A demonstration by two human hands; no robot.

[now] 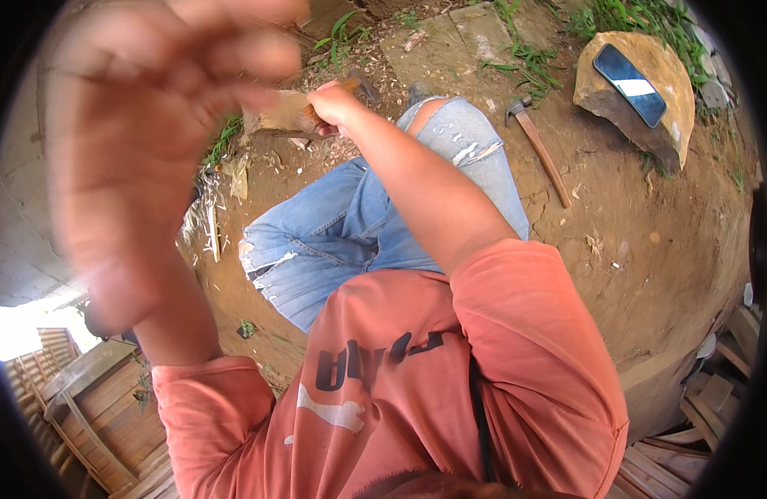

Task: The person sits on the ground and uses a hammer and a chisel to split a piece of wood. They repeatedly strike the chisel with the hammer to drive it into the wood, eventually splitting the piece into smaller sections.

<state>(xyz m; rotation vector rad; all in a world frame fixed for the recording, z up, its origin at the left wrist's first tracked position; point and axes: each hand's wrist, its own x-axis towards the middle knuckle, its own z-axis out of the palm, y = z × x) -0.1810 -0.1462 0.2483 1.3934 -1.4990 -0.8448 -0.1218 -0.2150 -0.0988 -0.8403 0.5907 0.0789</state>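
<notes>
My left hand is raised close to the camera on the left, blurred. Its fingers curve toward the right, apart, and nothing shows in them. My right hand is closed round the brown handle of a wooden-handled tool beyond my knees. The tool's dark metal head lies to the right of the fist; its exact kind is hard to make out. Just left of that hand sits a pale tan block, partly hidden behind my left fingers.
A claw hammer with a wooden handle lies on the dirt right of my bent legs. Farther right, a phone rests on a large tan rock. Wood chips litter the ground. Planks are piled at the lower right.
</notes>
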